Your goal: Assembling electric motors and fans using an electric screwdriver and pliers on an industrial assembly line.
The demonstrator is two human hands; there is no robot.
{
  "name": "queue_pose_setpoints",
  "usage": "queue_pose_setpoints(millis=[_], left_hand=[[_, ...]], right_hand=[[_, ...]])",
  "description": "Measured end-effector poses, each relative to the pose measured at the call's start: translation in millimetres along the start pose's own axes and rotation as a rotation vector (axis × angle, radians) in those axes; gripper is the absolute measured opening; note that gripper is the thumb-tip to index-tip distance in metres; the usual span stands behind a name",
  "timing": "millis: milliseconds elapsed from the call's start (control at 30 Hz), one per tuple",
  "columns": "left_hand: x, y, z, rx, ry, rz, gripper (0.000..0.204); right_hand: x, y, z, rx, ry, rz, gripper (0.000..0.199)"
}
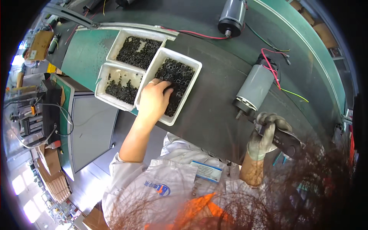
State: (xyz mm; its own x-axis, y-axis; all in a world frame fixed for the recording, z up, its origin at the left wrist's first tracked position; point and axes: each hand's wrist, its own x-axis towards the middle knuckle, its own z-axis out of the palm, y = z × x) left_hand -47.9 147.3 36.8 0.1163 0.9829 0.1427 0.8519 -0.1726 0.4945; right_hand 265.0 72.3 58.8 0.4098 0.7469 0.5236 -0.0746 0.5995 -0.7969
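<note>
My bare left hand (154,99) reaches into the long white bin (196,67) of loose black ring washers (178,73). Its fingers are bent down among the rings, thumb and forefinger close together; whatever lies between the tips is hidden. On the right, my gloved right hand (263,138) is wrapped round a dark handheld power tool (287,143), whose body points down to the right. Just beyond that hand lies a grey cylindrical motor (254,87) with black ends, its short shaft toward me. Red and yellow-green wires (293,95) trail from its far end.
Two more white bins, one behind (114,53) and one at the left (100,90), hold small black parts. A second grey motor (232,17) stands at the far side of the dark bench (209,103). A metal rail (299,28) curves along the far right.
</note>
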Motion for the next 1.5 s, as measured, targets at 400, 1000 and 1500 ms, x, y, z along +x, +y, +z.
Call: queue_pose_setpoints(millis=[400, 1000, 1500], left_hand=[[1.8, 8.5, -1.9, 0.042, 0.066, 0.111, 0.007], [12.1, 38.4, -13.8, -0.068, -0.073, 0.054, 0.014], [-29.1, 153.0, 10.5, -1.326, -0.496, 0.079, 0.021]], right_hand=[[-14.5, -24.5, -41.3, -0.235, 0.265, 0.106, 0.041], [-91.7, -69.4, -224.2, -1.962, -0.048, 0.421, 0.052], [-71.1, -94.4, -68.9, -0.688, -0.309, 0.318, 0.080]])
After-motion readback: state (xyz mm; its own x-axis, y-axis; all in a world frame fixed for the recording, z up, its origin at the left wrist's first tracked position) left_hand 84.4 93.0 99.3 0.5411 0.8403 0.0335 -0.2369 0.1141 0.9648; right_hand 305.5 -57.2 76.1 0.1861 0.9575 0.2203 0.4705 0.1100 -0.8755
